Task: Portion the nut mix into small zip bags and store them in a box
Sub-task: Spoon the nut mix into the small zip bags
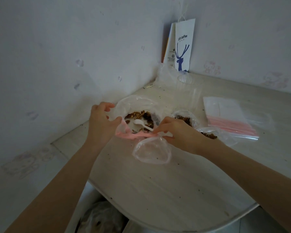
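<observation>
Nut bag [138, 105] with a spoon [143, 125] inside is pinched at its pink rim by left hand [101, 122] and right hand [180, 133].

Camera setup: one head-worn wide-angle view.
Looks forward and steeply down over the table [158, 190], whose rounded near edge runs past 6 o'clock. Forearms enter from 7 and 4 o'clock; left hand [101, 122] and right hand [180, 133] sit near centre, at close working range. Farthest in view is the paper bag [183, 47] at 1 o'clock, at the table's far end. Straight lines bow toward the frame borders.
</observation>
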